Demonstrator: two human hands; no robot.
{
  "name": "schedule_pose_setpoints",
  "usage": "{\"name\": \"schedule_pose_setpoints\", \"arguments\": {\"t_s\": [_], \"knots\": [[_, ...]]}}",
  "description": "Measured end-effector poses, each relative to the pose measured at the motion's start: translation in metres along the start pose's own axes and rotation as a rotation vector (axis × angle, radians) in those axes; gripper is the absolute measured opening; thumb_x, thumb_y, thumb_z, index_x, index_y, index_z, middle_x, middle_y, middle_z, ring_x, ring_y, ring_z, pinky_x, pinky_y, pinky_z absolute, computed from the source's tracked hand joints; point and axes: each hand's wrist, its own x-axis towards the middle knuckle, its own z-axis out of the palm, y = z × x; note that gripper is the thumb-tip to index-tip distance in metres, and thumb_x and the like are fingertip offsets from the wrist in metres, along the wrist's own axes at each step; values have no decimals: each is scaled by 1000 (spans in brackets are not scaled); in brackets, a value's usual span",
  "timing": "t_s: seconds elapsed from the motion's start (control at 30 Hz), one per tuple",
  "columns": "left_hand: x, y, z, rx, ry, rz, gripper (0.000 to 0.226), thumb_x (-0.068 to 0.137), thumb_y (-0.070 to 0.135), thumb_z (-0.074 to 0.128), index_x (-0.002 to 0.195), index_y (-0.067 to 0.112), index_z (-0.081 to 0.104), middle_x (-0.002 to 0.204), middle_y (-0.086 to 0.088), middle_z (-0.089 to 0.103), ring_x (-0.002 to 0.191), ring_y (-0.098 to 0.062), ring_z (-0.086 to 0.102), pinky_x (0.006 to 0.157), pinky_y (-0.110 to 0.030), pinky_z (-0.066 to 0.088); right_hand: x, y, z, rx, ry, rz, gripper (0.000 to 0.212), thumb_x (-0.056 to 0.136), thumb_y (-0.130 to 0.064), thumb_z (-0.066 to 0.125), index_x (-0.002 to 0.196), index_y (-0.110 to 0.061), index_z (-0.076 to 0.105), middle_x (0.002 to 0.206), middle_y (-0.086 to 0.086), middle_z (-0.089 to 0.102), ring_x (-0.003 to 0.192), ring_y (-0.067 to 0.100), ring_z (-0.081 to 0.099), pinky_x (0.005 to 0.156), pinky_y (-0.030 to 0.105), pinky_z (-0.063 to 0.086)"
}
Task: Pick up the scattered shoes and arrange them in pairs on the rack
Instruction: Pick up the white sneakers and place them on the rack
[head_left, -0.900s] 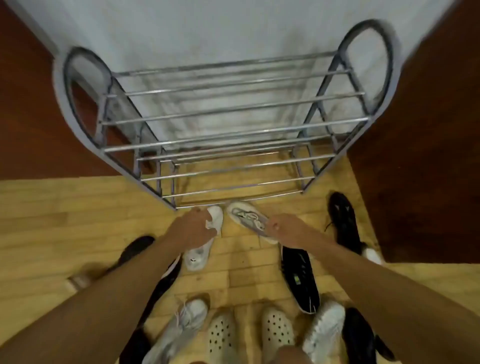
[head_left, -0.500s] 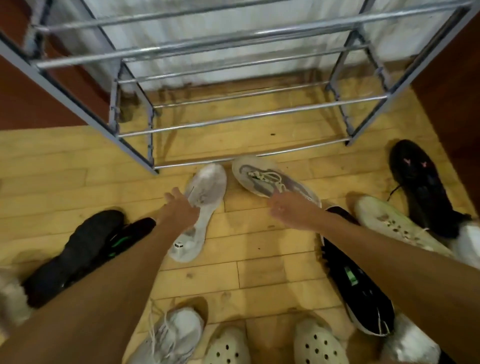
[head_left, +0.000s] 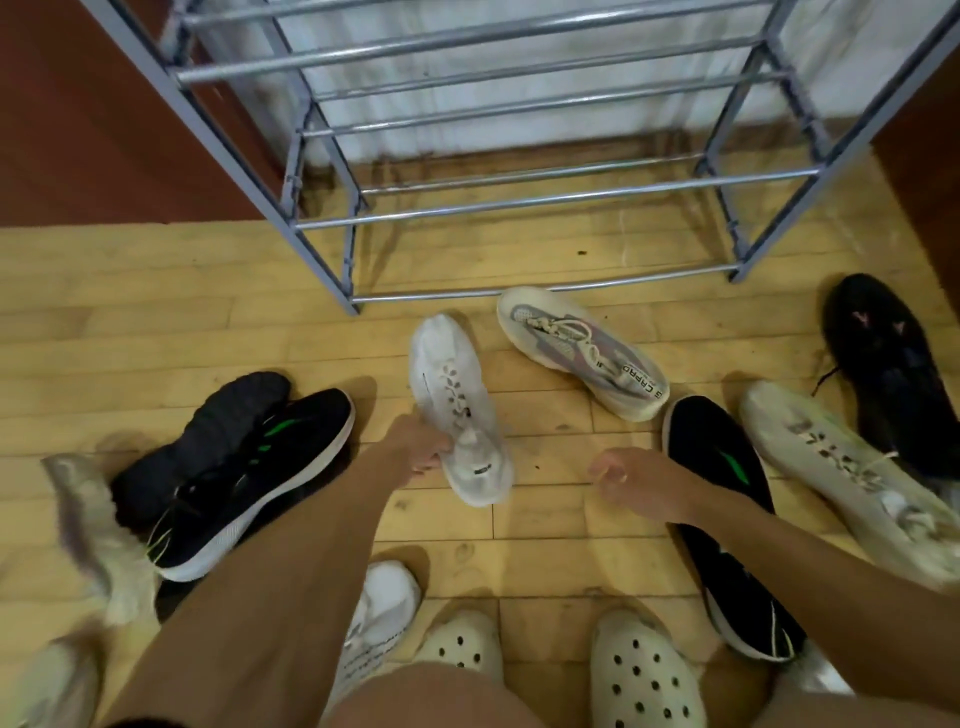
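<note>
Gripping white sneaker (head_left: 457, 410) now, left hand (head_left: 423, 447); right hand (head_left: 631, 480) withdrawn from grey-laced sneaker (head_left: 582, 358), loosely curled, empty.

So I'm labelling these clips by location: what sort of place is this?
Probably a home entryway or hallway corner: a metal shoe rack stands against a white wall on a wooden floor, with scattered sneakers, like the white sneaker in the left hand.
</note>
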Motion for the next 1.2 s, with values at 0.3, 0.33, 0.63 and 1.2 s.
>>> {"name": "schedule_pose_setpoints", "arguments": {"t_s": [0.3,0.33,0.63,1.2], "knots": [[-72,24,-16,-42,-180,267,15,81,0,67,94,7,64,102,-10,68,96,-24,65,83,-38,55,-62,-13,-22,124,120,-12,18,95,-25,53,111,-23,60,116,4,61,95,15,58,79,25,44],[-85,27,-22,-35,-194,309,17,80,0,68,94,9,64,104,-11,67,95,-23,65,80,-36,56,-70,-20,-26,124,134,-25,23,95,-27,53,116,-20,61,117,5,62,95,17,59,77,25,45],[-238,104,-62,16,-217,710,35,84,5,67,119,7,64,115,-8,70,103,-21,67,81,-31,58,-169,-103,-74,552,236,-364,38,91,-23,63,123,-3,60,83,4,64,65,10,56,58,21,46],[-335,92,155,247,-408,529,43,80,-6,64,119,11,57,118,-14,66,101,-33,66,70,-37,59,-304,82,-68,727,498,-213,11,84,-28,72,84,-17,69,74,-9,63,71,11,58,66,24,53]]}}
